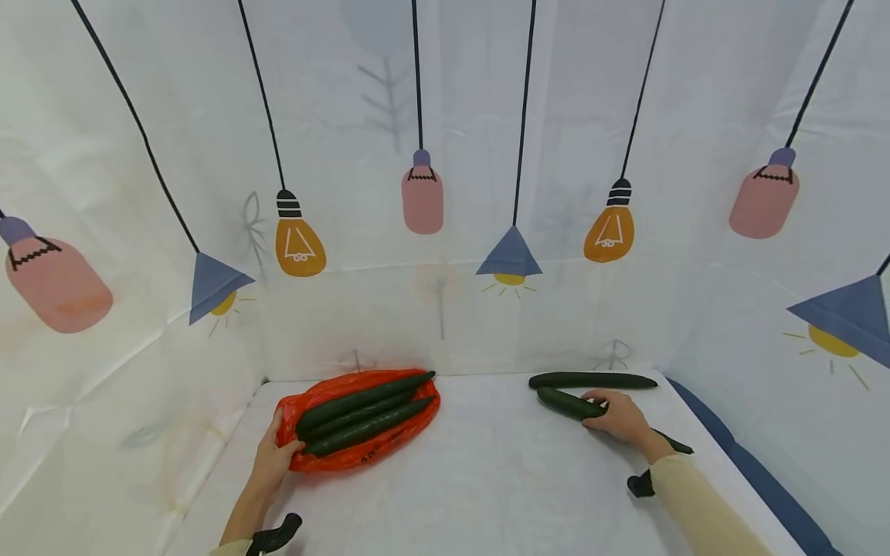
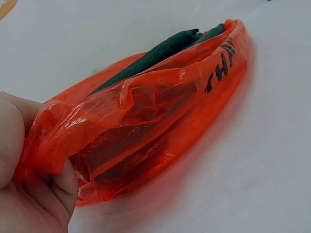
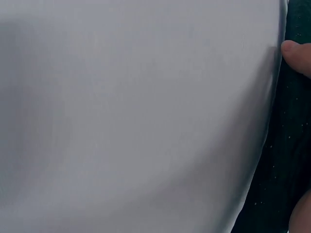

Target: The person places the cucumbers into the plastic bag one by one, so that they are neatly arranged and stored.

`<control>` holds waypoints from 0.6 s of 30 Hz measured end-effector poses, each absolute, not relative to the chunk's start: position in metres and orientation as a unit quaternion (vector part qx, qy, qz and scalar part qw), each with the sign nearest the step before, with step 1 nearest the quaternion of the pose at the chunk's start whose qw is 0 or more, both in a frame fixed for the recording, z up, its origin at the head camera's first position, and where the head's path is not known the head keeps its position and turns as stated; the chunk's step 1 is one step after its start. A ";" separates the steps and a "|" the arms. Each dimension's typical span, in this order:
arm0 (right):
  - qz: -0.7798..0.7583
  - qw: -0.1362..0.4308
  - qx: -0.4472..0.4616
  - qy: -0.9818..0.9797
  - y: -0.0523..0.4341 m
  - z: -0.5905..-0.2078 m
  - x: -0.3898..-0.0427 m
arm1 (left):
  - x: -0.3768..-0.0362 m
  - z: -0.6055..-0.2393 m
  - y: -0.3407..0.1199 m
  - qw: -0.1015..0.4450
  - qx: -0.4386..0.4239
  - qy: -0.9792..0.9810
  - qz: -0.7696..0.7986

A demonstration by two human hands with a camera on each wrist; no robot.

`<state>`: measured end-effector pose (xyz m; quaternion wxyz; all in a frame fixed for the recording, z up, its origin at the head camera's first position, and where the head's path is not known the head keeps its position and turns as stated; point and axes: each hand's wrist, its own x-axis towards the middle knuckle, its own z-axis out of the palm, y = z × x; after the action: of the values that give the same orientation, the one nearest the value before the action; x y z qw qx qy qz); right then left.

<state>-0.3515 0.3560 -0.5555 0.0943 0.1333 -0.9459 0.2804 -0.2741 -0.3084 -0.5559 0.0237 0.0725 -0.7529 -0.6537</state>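
The left hand (image 1: 273,455) pinches the near end of an orange plastic bag (image 1: 361,452) lying on the white desk (image 1: 487,479), its fingers curled into the film. Three cucumbers (image 1: 365,413) lie inside the bag. Black lettering on the bag's side (image 2: 218,68) is too creased to read. The right hand (image 1: 621,419) curls around a loose cucumber (image 1: 566,402); another cucumber (image 1: 591,380) lies just behind it.

Head camera looks forward and down over the whole table (image 1: 487,463) — both wrist views sit very close: left shares the orange bag (image 2: 160,116), right the cucumber (image 3: 286,145).
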 end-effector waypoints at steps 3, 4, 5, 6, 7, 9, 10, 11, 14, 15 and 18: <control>0.286 0.075 0.153 -0.943 0.341 -0.550 -0.349 | -0.274 -0.555 -0.308 0.020 0.076 -0.753 -0.653; 0.286 0.069 0.156 -0.943 0.336 -0.548 -0.349 | -0.274 -0.555 -0.308 0.020 0.076 -0.754 -0.652; 0.283 0.066 0.159 -0.944 0.332 -0.546 -0.348 | -0.273 -0.555 -0.307 0.021 0.077 -0.754 -0.652; 0.279 0.063 0.164 -0.944 0.327 -0.544 -0.348 | -0.274 -0.555 -0.307 0.023 0.077 -0.756 -0.650; 0.278 0.061 0.170 -0.944 0.322 -0.541 -0.349 | -0.274 -0.555 -0.307 0.025 0.078 -0.757 -0.649; 0.270 0.062 0.179 -0.944 0.313 -0.537 -0.351 | -0.274 -0.555 -0.307 0.030 0.078 -0.759 -0.645; 0.268 0.064 0.184 -0.944 0.309 -0.535 -0.353 | -0.275 -0.555 -0.307 0.030 0.077 -0.758 -0.646; 0.265 0.066 0.190 -0.943 0.305 -0.532 -0.354 | -0.275 -0.555 -0.308 0.030 0.077 -0.759 -0.646; 0.274 0.070 0.210 -0.936 0.293 -0.524 -0.357 | -0.276 -0.555 -0.308 0.030 0.074 -0.760 -0.645; 0.277 0.071 0.217 -0.933 0.289 -0.521 -0.357 | -0.276 -0.555 -0.308 0.029 0.074 -0.761 -0.644; 0.293 0.065 0.246 -0.921 0.275 -0.510 -0.355 | -0.276 -0.554 -0.308 0.030 0.075 -0.765 -0.640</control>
<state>-0.3547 0.2745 -0.5097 0.0651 0.2464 -0.9215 0.2931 -0.2757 -0.3084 -0.5544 0.0298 0.0748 -0.7645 -0.6395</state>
